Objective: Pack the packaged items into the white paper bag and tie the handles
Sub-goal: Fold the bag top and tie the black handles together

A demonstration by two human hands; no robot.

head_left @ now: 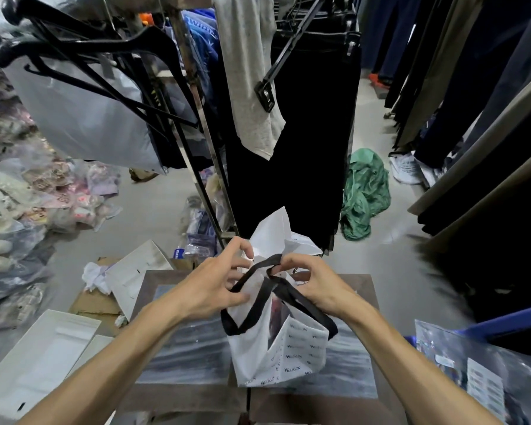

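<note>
The white paper bag [285, 354] with small printed logos stands upright on a low table [184, 394] in front of me. Its two black ribbon handles [259, 283] rise from the bag's mouth and cross near the top. My left hand [215, 283] pinches one black handle at the left of the bag's mouth. My right hand [313, 280] grips the other handle at the crossing point. A dark packaged item [278, 317] shows inside the bag's open side fold. White paper sticks up behind the handles.
Flat white bags [40, 360] lie at lower left, another [135, 274] on cardboard. Packaged clothes [16, 210] pile up at left, a plastic-wrapped package [472, 372] lies at lower right. A clothes rack [196, 111] with hanging garments stands straight ahead. A green cloth [365, 191] lies on the floor.
</note>
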